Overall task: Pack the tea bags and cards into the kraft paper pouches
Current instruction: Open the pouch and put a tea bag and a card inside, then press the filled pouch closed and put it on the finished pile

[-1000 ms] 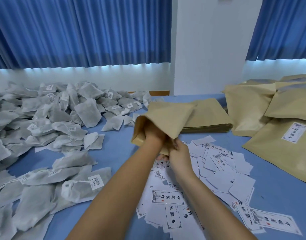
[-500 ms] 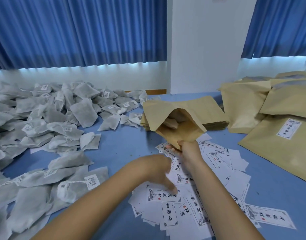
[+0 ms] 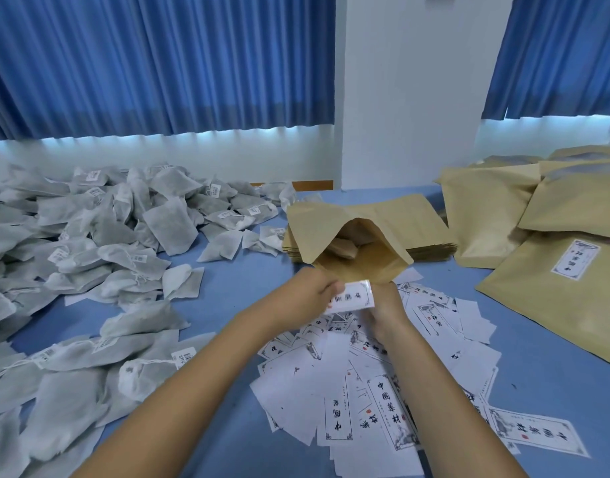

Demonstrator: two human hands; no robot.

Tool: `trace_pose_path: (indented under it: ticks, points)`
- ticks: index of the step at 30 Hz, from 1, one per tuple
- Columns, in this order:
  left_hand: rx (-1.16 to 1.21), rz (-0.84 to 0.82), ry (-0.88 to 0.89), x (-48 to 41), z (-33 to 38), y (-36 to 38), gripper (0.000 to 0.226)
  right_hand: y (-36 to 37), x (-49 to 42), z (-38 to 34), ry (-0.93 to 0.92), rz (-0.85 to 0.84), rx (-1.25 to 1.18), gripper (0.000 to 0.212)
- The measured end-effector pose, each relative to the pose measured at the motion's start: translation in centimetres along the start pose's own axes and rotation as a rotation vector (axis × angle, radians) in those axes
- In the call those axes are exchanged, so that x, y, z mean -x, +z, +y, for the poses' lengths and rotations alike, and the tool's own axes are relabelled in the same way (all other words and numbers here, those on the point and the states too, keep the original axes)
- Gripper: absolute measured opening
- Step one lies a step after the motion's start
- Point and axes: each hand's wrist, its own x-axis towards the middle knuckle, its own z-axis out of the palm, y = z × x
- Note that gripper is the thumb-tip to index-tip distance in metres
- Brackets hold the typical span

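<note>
While the right hand [image 3: 386, 308] keeps pinching the lower lip of the open pouch [image 3: 365, 267], the left hand [image 3: 317, 291] has picked a card [image 3: 353, 298] off the pile [image 3: 365, 391] and grips it right at the mouth. Tea bag [image 3: 343, 251] already sits inside, so the card probably goes in next.

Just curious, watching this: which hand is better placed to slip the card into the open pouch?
Left, probably. The left hand pinches the card just below the mouth of the open kraft paper pouch, while the right hand holds that pouch's lower edge.
</note>
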Motion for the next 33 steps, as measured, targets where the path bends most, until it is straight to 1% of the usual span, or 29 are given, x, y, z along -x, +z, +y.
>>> trace_pose_path:
  ticks: [2, 3, 4, 6, 8, 10, 11, 14, 15, 17, 18, 20, 21, 22, 25, 26, 29, 30, 31, 33]
  points:
    - [0.012, 0.058, -0.017, -0.8, 0.5, -0.6, 0.037, 0.2, 0.1, 0.0, -0.025, -0.051, -0.051, 0.017]
    - [-0.018, 0.069, -0.029, -1.3, 0.8, -0.6, 0.036, 0.3, 0.2, 0.0, -0.022, -0.062, -0.08, 0.019]
    - [-0.055, 0.078, -0.042, -1.8, 1.3, -0.6, 0.033, 0.5, 0.2, -0.1, -0.009, -0.063, -0.112, 0.021]
    - [-0.091, 0.082, -0.089, -3.0, 2.3, -0.3, 0.018, 0.6, 0.0, 0.0, 0.01, -0.041, -0.142, 0.023]
    - [-0.084, 0.102, -0.171, -3.9, 3.1, 0.1, 0.024, 0.6, -0.1, 0.0, 0.018, -0.025, -0.141, 0.023]
    - [-0.13, 0.191, -0.232, -4.4, 3.7, 0.3, 0.028, 0.5, 0.0, 0.0, 0.013, -0.057, -0.095, 0.026]
    - [-0.195, 0.242, -0.248, -4.6, 4.1, 0.4, 0.027, 0.5, 0.1, -0.1, 0.007, -0.056, -0.043, 0.029]
    - [-0.493, 0.312, -0.238, -5.1, 6.1, 1.0, 0.018, 0.2, 0.1, -0.2, -0.023, 0.017, 0.185, 0.037]
    - [-0.564, 0.32, -0.224, -5.5, 6.6, 1.4, 0.017, 0.1, -0.1, -0.1, -0.039, 0.023, 0.249, 0.035]
    - [-0.615, 0.276, -0.192, -6.8, 7.0, 1.9, 0.013, 0.4, 0.0, 0.0, -0.052, 0.012, 0.317, 0.028]
    - [-0.589, 0.222, -0.202, -7.6, 6.4, 1.9, 0.015, 0.6, 0.1, 0.0, -0.054, 0.0, 0.286, 0.028]
    - [-0.506, 0.085, -0.292, -9.0, 4.8, 1.4, 0.025, 0.9, 0.4, -0.2, -0.042, -0.037, 0.136, 0.029]
    - [-0.507, 0.04, -0.318, -9.4, 3.9, 1.0, 0.03, 1.0, 0.5, -0.2, -0.032, -0.062, 0.088, 0.029]
    - [-0.552, 0.036, -0.321, -9.8, 3.1, 0.8, 0.034, 1.1, 0.6, -0.2, -0.023, -0.083, 0.077, 0.027]
    - [-0.711, 0.174, -0.26, -10.3, 1.4, 1.0, 0.032, 1.2, 0.7, -0.1, 0.014, -0.086, 0.065, 0.016]
    - [-0.728, 0.223, -0.23, -10.2, 1.4, 1.3, 0.03, 1.2, 0.7, -0.1, 0.033, -0.067, 0.044, 0.017]
    - [-0.785, 0.355, -0.109, -9.2, 1.8, 1.7, 0.021, 1.0, 0.4, -0.1, 0.059, -0.047, 0.009, 0.029]
    - [-0.806, 0.357, -0.073, -8.8, 1.7, 2.1, 0.018, 0.9, 0.4, -0.1, 0.06, -0.061, -0.007, 0.031]
    - [-0.827, 0.311, -0.068, -8.5, 1.6, 2.3, 0.017, 0.8, 0.3, -0.1, 0.061, -0.07, -0.025, 0.032]
    - [-0.822, 0.182, -0.121, -8.1, 1.4, 2.6, 0.02, 0.9, 0.4, -0.4, 0.063, -0.067, -0.01, 0.031]
